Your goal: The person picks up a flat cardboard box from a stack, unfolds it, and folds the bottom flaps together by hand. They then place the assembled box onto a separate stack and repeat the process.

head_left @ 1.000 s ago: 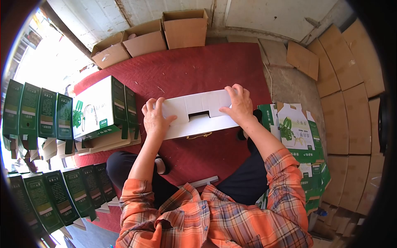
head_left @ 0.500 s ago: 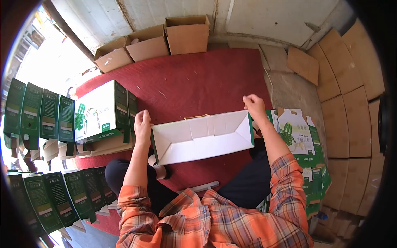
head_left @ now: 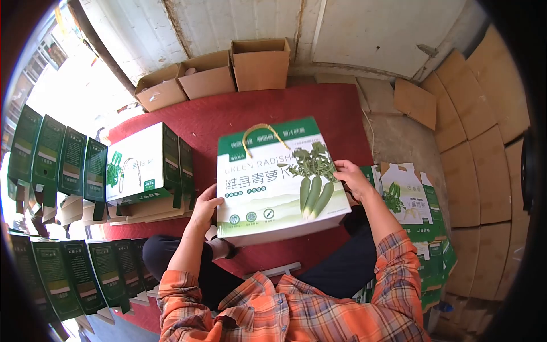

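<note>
Between my hands is a green and white radish carton [head_left: 259,205], its printed face with "GREEN RADISH" and radish picture turned up toward me. A golden rope handle [head_left: 261,128] loops near its green top band. My left hand [head_left: 206,206] grips the carton's left edge, thumb on the front face. On the right edge, my right hand [head_left: 351,179] holds it with the thumb over the front; the other fingers are partly hidden behind. The carton is tilted above the red mat, over my crossed legs.
Assembled green and white cartons [head_left: 137,171] stand in rows at my left. Flattened printed cartons [head_left: 407,196] are piled at my right. Three open brown boxes [head_left: 260,71] line the back wall. Brown cardboard [head_left: 461,188] is stacked at far right. Red mat [head_left: 199,114] covers the floor.
The carton has turned from showing its open white inside to showing its printed face and rope handle. Both hands have moved lower and now grip its side edges.
</note>
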{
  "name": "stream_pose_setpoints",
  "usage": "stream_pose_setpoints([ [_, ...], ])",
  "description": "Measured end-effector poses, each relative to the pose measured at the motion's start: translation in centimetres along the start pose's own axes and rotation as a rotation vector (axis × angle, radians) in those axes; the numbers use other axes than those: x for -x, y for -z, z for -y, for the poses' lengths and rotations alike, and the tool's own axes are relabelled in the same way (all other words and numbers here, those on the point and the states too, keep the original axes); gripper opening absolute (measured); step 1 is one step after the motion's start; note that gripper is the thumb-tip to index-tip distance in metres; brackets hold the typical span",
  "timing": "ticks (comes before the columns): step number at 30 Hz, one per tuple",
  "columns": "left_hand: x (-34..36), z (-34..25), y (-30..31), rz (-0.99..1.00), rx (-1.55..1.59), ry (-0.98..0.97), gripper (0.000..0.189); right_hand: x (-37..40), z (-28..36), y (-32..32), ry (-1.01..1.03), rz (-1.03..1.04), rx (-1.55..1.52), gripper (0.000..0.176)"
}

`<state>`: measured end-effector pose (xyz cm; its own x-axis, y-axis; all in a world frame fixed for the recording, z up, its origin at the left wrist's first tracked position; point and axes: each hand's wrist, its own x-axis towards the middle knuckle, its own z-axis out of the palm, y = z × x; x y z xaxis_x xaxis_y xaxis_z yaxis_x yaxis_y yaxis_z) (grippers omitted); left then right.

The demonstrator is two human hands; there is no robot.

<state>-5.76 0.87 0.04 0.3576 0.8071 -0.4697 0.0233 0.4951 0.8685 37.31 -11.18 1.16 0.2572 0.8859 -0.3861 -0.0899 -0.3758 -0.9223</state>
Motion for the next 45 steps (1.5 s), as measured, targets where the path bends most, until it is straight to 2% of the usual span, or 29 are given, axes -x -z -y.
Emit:
stream_pose_setpoints([
  [2, 0.1, -0.3, -0.5, -0.130, 0.017, -0.098, 0.049, 0.2, 0.9, -0.2, -0.057, -0.035, 0.028, 0.032],
  [4, 0.6, -1.7, -0.9, -0.160, 0.044, -0.067, 0.047, 0.3, 1.6, -0.2, -0.176, -0.101, 0.078, 0.035],
  [6, 0.2, -0.9, 0.5, -0.205, 0.204, 0.110, 0.048, 0.1, 1.1, -0.2, -0.198, -0.081, 0.026, 0.034],
  [7, -0.4, 0.5, 1.4, -0.201, 0.153, 0.129, 0.056, 0.5, 1.5, -0.6, -0.231, -0.071, 0.024, 0.040],
  [9, -0.5, 3.1, 2.7, -0.196, 0.049, 0.108, 0.055, 0.2, -0.2, -0.6, -0.280, -0.049, 0.045, 0.047],
  [10, -0.6, 3.9, 3.2, -0.189, -0.053, 0.075, 0.054, -0.7, -2.0, -0.2, -0.285, -0.048, 0.044, 0.047],
  [11, -1.1, 4.9, 4.3, -0.088, -0.126, 0.056, 0.049, -1.6, -3.8, 0.2, -0.323, 0.003, 0.166, 0.042],
  [12, -1.0, 4.6, 3.8, -0.090, -0.126, 0.062, 0.049, -1.9, -4.8, 0.4, -0.360, 0.055, 0.288, 0.038],
  [14, -0.7, 3.4, 2.5, -0.156, -0.050, 0.304, 0.042, -1.1, -4.5, -0.6, -0.327, 0.016, 0.348, 0.031],
  [15, -2.3, 6.0, 3.6, -0.203, -0.132, 0.195, 0.037, -1.7, -5.4, -0.1, -0.307, 0.013, 0.325, 0.030],
  [16, -2.2, 5.4, 3.1, -0.243, -0.332, 0.122, 0.035, -1.9, -4.9, -0.5, -0.285, 0.012, 0.303, 0.028],
  [18, -2.3, 3.8, 2.4, -0.248, -0.547, 0.026, 0.044, -2.1, -4.4, -0.9, -0.264, -0.013, 0.353, 0.025],
  [19, -2.3, 3.4, 2.0, -0.258, -0.543, 0.029, 0.044, -2.2, -4.4, -0.9, -0.159, -0.058, 0.395, 0.025],
  [20, -2.2, 3.0, 1.5, -0.318, -0.590, -0.131, 0.049, -2.4, -4.4, -1.1, -0.052, -0.101, 0.434, 0.025],
  [21, -2.2, 2.5, 1.1, -0.377, -0.636, -0.294, 0.055, -0.9, -1.2, -2.3, -0.019, -0.132, 0.478, 0.027],
  [22, -2.0, 1.6, 0.6, -0.383, -0.635, -0.292, 0.055, -1.4, -1.3, -2.3, -0.018, -0.126, 0.480, 0.027],
  [24, -1.7, 0.1, -0.3, -0.440, -0.748, -0.525, 0.059, -2.0, -0.9, -2.2, 0.170, -0.228, 0.688, 0.030],
  [25, -1.7, -0.3, -0.6, -0.456, -0.707, -0.556, 0.050, -1.7, -0.1, -2.3, 0.139, -0.215, 0.679, 0.033],
  [26, -2.1, -0.3, -0.5, -0.456, -0.705, -0.553, 0.050, -1.9, -0.2, -2.2, 0.136, -0.214, 0.681, 0.033],
  [28, -2.6, -0.4, -0.1, -0.540, -0.774, -0.617, 0.042, -2.3, -0.2, -2.3, 0.245, -0.197, 0.493, 0.034],
  [29, -2.8, -0.2, -0.1, -0.568, -0.779, -0.650, 0.037, -2.5, -0.2, -2.3, 0.243, -0.193, 0.492, 0.034],
  [31, -2.6, -0.7, -0.4, -0.562, -0.728, -0.643, 0.036, -2.3, 1.0, -2.5, 0.344, -0.269, 0.776, 0.035],
  [34, -2.5, -0.9, -1.1, -0.533, -0.595, -0.659, 0.037, -2.0, 2.2, -3.9, 0.344, -0.270, 0.635, 0.036],
  [36, -2.3, -1.3, -1.5, -0.513, -0.518, -0.680, 0.040, -1.8, 2.7, -4.3, 0.268, -0.246, 0.624, 0.038],
  [38, -1.7, -2.3, -1.5, -0.532, -0.942, -0.826, 0.048, -2.4, 2.3, -4.3, 0.334, -0.182, 0.664, 0.040],
  [39, -1.5, -2.5, -1.1, -0.466, -1.043, -0.817, 0.055, -2.5, 2.3, -4.2, 0.314, -0.168, 0.665, 0.044],
  [42, -1.4, -2.6, -1.3, -0.487, -1.132, -0.700, 0.054, -2.7, 2.0, -4.2, 0.406, -0.196, 0.733, 0.050],
  [43, -1.4, -2.9, -1.5, -0.460, -1.151, -0.677, 0.054, -2.6, 2.1, -4.2, 0.434, -0.186, 0.767, 0.057],
  [45, -1.4, -3.1, -2.1, -0.412, -1.170, -0.662, 0.059, -2.6, 2.1, -4.3, 0.429, -0.161, 0.785, 0.059],
])
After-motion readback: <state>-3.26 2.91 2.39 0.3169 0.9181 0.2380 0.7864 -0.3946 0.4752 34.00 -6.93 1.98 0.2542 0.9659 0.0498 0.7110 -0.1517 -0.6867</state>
